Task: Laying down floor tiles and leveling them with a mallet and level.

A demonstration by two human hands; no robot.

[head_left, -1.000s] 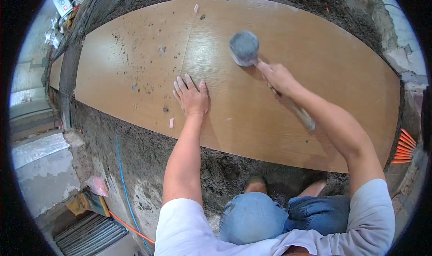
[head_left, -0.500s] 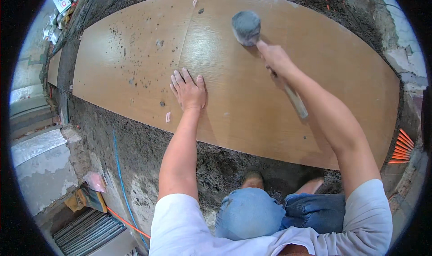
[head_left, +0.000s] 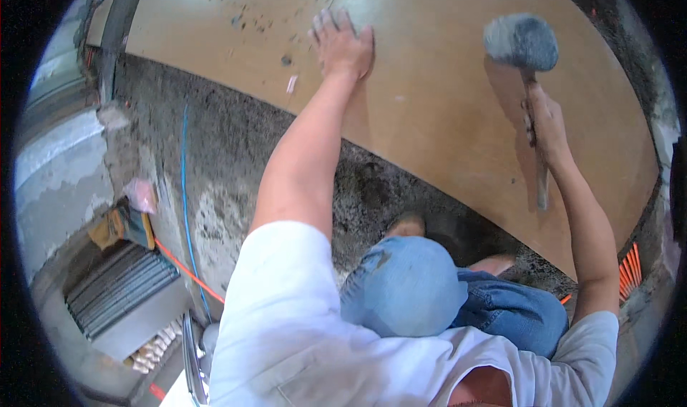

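My left hand [head_left: 343, 46] is spread on a large tan board or tile [head_left: 444, 71], beside the seam between two panels and above a small pale tab [head_left: 292, 84]. Dark flecks of grit dot the surface to its left. My right hand [head_left: 547, 121] grips the handle of a large mallet [head_left: 521, 41] with a grey, mortar-smeared head, held over the right part of the board. The handle's lower end sticks out below my fist.
Dark rough mortar [head_left: 215, 106] borders the board. A blue hose [head_left: 184, 164] and orange line [head_left: 177, 262] run along the left, near a pink bag [head_left: 141, 194] and metal bars [head_left: 122, 289]. Orange pipes [head_left: 630, 271] stand at right. My knees and feet are below the board.
My view has shifted, so the board sits higher in the picture. The mallet has moved rightward across the board, its handle now more upright in the picture. My left hand remains on the board.
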